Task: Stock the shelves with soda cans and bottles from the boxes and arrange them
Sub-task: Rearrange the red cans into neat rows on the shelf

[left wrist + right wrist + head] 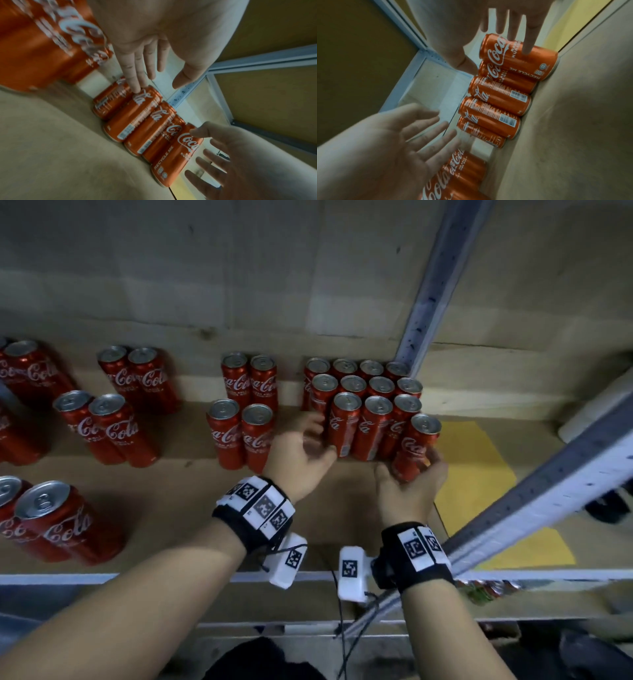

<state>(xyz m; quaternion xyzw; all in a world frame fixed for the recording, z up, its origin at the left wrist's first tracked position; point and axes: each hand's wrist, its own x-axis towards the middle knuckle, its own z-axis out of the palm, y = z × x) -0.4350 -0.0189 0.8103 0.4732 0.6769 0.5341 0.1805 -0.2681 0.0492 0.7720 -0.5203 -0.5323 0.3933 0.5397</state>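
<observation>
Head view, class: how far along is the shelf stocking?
Done: a tight block of red cola cans stands at the shelf's back right. In hand: the right hand presses a front-corner can in; the left hand steadies the block's left side. Left: loose pairs further left still stand apart.

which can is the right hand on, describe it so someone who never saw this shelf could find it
On the shelf, find the tight block of red cans beside the diagonal metal upright. At the block's front right corner stands the can that the right hand touches. Unlike its neighbours, it sits out of line, nearest the yellow sheet.
</observation>
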